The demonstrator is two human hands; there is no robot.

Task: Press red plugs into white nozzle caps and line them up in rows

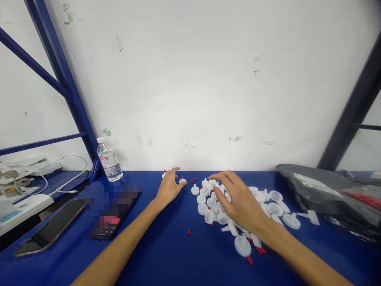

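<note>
White plastic nozzle caps (203,209) lie in a loose pile on the blue tabletop (166,250), with small red tips scattered among them. My right hand (239,200) is over the pile, thumb and fingers apart, and hides part of it. Toward the back edge, my left hand (168,186) has its thumb spread from its fingers. Right by its thumb stands a nozzle cap with a red tip (182,180). Another red-tipped cap (163,175) is partly hidden behind that hand. A loose red tip (188,232) lies between my forearms.
At left are a phone (53,226), a partly pixelated dark device (119,212), a water bottle (109,161) and a white power strip (26,212) with cables. A dark plastic bag (321,190) lies at right. Blue frame posts (74,107) and a white wall (190,79) stand behind.
</note>
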